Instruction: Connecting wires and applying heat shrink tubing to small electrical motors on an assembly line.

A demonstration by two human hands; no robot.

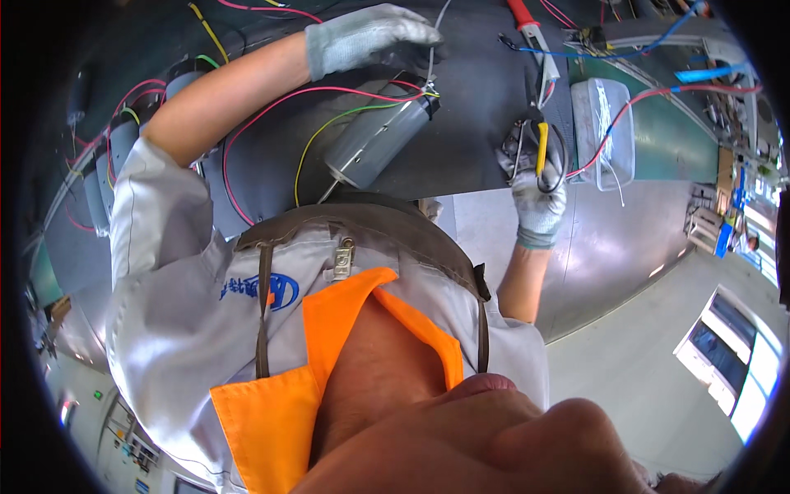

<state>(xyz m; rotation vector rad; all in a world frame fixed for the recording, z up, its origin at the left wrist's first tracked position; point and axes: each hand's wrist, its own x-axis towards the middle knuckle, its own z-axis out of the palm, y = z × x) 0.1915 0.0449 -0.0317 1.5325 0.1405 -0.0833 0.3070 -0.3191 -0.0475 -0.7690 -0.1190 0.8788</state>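
My left hand [366, 43], in a whitish work glove with dark fingers, is closed at the far side of the bench. Its fingertips pinch a thin white cable tie [431, 59]. The tie runs down to the wire end of a grey cylindrical motor [380, 142], where red and yellow-green wires come out. The motor lies slantwise, its shaft toward me. At the right, my gloved right hand [539, 202] is closed round cutting pliers [542, 148] with yellow and black handles; its fingers partly hide them, and their jaws are hard to make out.
A clear plastic box [605, 132] of white cable ties stands right of the pliers. Beyond them lies a red-and-white hand tool [533, 41]. More grey motors [123, 142] with loose wires lie at left. A red wire [629, 107] crosses the box.
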